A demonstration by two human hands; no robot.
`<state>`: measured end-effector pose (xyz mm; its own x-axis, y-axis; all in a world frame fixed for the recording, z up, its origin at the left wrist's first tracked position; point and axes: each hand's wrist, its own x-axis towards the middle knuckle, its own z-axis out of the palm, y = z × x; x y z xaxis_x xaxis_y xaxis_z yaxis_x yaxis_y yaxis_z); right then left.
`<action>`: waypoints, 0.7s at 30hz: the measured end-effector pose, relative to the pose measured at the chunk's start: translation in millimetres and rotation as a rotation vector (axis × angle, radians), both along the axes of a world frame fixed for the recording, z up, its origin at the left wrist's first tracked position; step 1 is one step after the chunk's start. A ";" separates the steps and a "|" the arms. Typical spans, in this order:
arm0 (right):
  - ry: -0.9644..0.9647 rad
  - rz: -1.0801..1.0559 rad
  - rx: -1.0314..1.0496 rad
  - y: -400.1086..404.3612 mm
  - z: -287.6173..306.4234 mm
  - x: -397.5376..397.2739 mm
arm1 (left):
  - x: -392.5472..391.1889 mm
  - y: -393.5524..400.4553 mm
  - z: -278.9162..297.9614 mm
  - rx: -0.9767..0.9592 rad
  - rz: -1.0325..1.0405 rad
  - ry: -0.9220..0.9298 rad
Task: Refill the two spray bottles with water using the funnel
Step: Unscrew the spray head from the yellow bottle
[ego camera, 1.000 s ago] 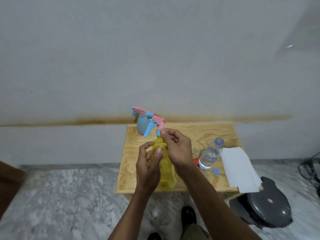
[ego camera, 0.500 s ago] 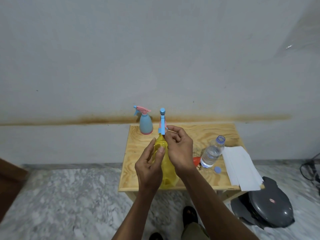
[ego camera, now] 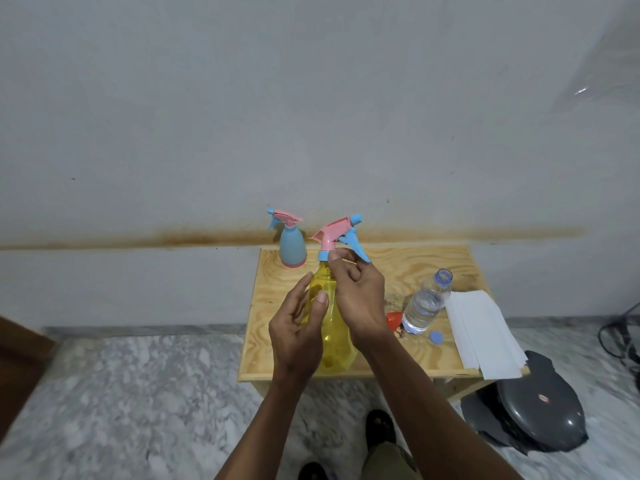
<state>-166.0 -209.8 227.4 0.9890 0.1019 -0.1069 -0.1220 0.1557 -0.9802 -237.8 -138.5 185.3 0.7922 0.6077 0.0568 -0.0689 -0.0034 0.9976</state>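
The left hand (ego camera: pixel 298 337) wraps the yellow bottle (ego camera: pixel 334 327), upright on the table (ego camera: pixel 398 271). The right hand (ego camera: pixel 358 296) pinches its sprayer collar (ego camera: pixel 325 255). Beyond the left hand stands the blue bottle (ego camera: pixel 292 249); right of the right hand, the funnel (ego camera: pixel 394 320) and water bottle (ego camera: pixel 424 304).

A single wide-angle camera sits on the person's head, looking forward and steeply down over both forearms at a small wooden table (ego camera: pixel 408 271) against a grey wall (ego camera: pixel 311 116). It stands close enough that the arms fill the lower middle of the frame, with marble floor (ego camera: pixel 138 393) at either side. No second view overlaps it.
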 end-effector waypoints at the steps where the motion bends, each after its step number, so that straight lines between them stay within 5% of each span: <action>1: 0.001 -0.003 -0.012 0.5 -0.9 0.5 | 0.2 0.2 -0.3 -0.004 -0.005 0.002; 21: 0.071 0.036 -0.099 13.9 -4.2 1.3 | -4.4 16.3 -15.3 0.050 -0.039 0.014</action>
<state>-164.8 -195.9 223.2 0.9745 0.1232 -0.1874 -0.1950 0.0531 -0.9794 -242.2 -122.2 170.1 0.8163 0.5727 0.0754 -0.0564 -0.0509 0.9971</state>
